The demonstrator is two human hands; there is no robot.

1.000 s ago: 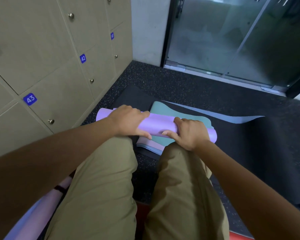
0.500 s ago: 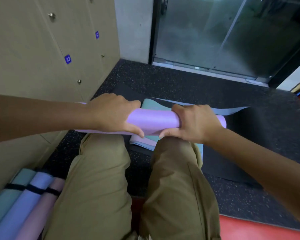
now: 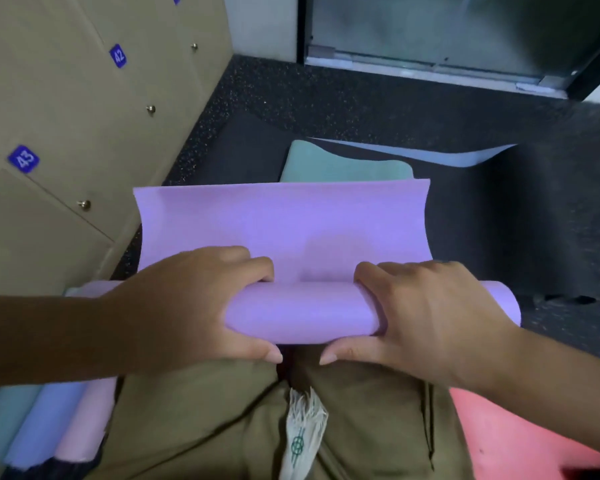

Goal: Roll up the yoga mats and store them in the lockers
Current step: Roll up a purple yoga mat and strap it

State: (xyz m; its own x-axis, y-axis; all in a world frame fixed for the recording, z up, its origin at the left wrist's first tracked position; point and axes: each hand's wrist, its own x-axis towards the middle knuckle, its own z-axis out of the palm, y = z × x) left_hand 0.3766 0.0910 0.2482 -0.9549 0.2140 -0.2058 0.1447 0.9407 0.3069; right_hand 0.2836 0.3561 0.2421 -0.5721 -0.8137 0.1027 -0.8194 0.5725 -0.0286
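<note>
While the beige lockers (image 3: 66, 109) fill the wall on my left, with blue tags 42 and 43 on their doors, I sit on the dark speckled floor (image 3: 343, 98) with the purple yoga mat (image 3: 302, 310) across my lap. Its near part is a tight roll; a loose flap curves up beyond my fingers. Past it a teal mat (image 3: 343, 168) lies flat. Three rolled mats (image 3: 45, 424) rest by my left leg. My left hand (image 3: 187, 306) grips the roll, fingers over the top, thumb beneath. My right hand (image 3: 426, 313) clasps it the same way, just beside the left.
</note>
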